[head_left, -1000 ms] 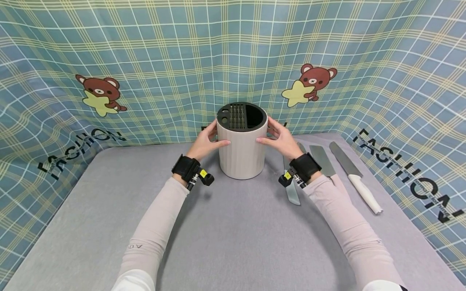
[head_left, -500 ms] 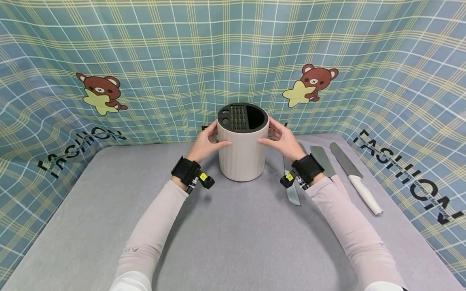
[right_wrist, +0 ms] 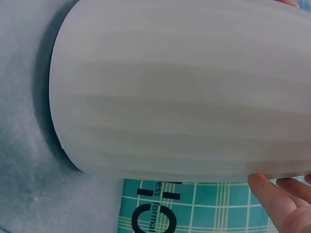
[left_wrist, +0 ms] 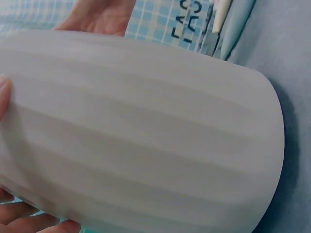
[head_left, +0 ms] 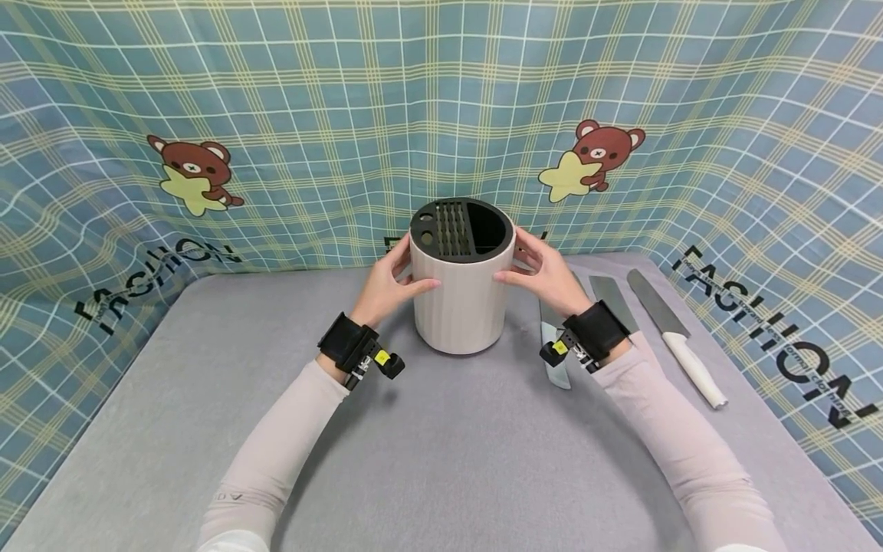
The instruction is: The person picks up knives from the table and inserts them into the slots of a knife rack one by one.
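A ribbed off-white knife holder (head_left: 461, 307) with a black slotted top (head_left: 462, 230) stands upright in the middle of the head view. My left hand (head_left: 384, 285) grips its upper left side, thumb on the front and fingers round behind. On the opposite side my right hand (head_left: 550, 277) holds it the same way. Both wrist views are mostly filled by the holder's ribbed wall (left_wrist: 146, 126), with fingertips (right_wrist: 265, 187) touching its edge in the right wrist view. Whether its base touches the table I cannot tell.
To the right lie a knife with a pale blue handle (head_left: 557, 374), partly under my right wrist, a pink-handled broad knife (head_left: 612, 297) and a white-handled knife (head_left: 695, 369). Plaid cloth (head_left: 310, 153) hangs behind the grey table (head_left: 441, 460) and along its sides.
Held between both hands, the knife holder has come slightly toward me and looks a little larger. Both wrists have shifted slightly outward. The knives lie where they were.
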The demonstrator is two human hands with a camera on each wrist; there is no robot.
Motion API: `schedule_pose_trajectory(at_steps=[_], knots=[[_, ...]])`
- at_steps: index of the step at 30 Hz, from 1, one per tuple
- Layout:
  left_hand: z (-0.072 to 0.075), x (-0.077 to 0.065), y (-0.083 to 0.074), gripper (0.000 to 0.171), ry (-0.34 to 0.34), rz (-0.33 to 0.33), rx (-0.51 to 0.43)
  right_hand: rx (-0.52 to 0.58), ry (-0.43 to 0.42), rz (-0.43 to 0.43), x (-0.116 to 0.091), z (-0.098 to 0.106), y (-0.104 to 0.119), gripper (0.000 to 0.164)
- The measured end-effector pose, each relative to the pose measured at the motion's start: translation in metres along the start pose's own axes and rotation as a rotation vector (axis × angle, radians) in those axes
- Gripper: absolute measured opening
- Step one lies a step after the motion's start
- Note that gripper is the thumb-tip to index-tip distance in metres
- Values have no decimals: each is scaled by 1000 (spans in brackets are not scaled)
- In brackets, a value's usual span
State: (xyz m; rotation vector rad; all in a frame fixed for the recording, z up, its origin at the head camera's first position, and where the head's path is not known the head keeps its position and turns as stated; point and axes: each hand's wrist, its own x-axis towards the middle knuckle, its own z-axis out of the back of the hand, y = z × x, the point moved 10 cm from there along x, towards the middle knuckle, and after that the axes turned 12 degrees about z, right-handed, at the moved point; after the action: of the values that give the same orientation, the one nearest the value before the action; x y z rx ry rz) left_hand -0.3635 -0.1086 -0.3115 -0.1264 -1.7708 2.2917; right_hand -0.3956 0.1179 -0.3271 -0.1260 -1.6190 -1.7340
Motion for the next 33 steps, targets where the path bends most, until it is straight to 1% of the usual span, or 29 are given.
schedule_pose_trajectory(at_steps=[1,3,4,7,9,13,18,27,30,33], knots=[[-1,-5,-4,90,5,-3,-9,-10,2,-6,-2,-2,7,84],[-4,-13,-12,89,13,-5,-26,-43,3,-52,-6,-12,34,82],[-6,-18,-16,89,16,-6,-31,-48,2,-62,-8,-14,41,81],[-11,-31,-30,89,23,-19,-34,-59,-3,-99,-14,-19,57,79],[-14,-35,-34,89,20,-24,-29,-67,0,-108,-17,-20,62,79],[-18,-44,-40,89,9,-33,-20,-61,20,-95,-22,-18,61,82],[-23,-54,-40,89,1,-28,-22,-58,42,-76,-30,-15,54,83],[-26,-67,-37,89,-5,-13,-29,-51,42,-60,-38,-20,59,83],[-26,-69,-34,89,-10,-22,-35,-44,50,-45,-40,-23,63,82],[-26,-69,-27,89,-16,-44,-31,-43,56,-38,-43,-25,66,82]])
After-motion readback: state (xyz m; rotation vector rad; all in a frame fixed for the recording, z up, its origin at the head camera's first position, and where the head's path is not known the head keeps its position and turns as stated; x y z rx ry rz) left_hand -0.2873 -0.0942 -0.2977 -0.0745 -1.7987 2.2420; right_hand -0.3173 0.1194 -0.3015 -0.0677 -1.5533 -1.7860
